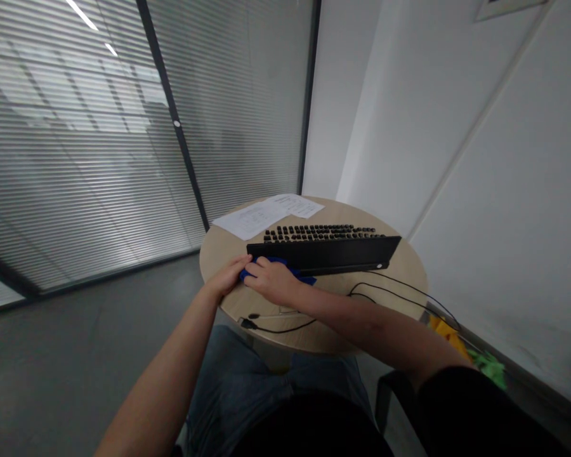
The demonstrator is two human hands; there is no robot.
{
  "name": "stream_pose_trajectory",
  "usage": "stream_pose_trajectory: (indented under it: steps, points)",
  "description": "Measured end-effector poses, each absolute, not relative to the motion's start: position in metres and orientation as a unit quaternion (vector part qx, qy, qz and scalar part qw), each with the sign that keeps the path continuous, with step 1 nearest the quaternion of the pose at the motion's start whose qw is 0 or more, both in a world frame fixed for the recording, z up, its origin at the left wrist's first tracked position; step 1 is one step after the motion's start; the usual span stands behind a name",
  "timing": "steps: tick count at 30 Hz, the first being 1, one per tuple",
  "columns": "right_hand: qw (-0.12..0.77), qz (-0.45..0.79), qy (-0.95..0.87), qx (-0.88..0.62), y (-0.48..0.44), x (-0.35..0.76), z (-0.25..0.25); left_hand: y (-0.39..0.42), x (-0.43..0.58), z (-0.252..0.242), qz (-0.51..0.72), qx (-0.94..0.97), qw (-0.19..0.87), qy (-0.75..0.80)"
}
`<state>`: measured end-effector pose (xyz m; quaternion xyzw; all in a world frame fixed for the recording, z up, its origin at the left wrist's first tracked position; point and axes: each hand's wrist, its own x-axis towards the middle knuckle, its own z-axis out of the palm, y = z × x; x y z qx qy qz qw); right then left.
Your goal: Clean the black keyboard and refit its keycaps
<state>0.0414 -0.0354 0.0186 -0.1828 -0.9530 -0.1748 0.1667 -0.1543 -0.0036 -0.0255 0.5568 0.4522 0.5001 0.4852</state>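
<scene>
A black keyboard point(323, 255) stands tilted on its long edge on the round table, its flat underside facing me. At its lower left corner, my left hand point(231, 275) grips the end, with its fingertips partly hidden. My right hand point(272, 279) is closed over a blue cloth point(307, 280) and presses it against the keyboard's left part, right beside the left hand. Beyond the keyboard's upper edge show rows of black keycaps point(321, 232) with table-coloured gaps between them; their lower part is hidden.
White printed sheets point(261, 214) lie at the back left of the round table point(400, 279). A black cable point(285, 331) with a plug runs along the near edge and off to the right. Yellow cloth point(447, 333) and green cloth point(490, 366) are low at the right, by the wall.
</scene>
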Motion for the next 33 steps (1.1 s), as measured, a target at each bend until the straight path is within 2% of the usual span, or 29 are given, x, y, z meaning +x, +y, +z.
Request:
stream_pose_trajectory:
  steps: [9,19,33]
  points:
    - [0.092,-0.176,-0.965,-0.170,-0.039,0.053,0.016,-0.008,-0.153,-0.018,0.460,0.590,0.504,0.432]
    - [0.068,-0.185,-0.959,-0.202,-0.028,0.135,0.009,-0.004,-0.154,-0.019,0.447,0.580,0.528,0.431]
    - [0.141,-0.200,-0.910,-0.335,-0.012,0.298,-0.007,-0.006,-0.152,-0.013,0.448,0.573,0.536,0.428]
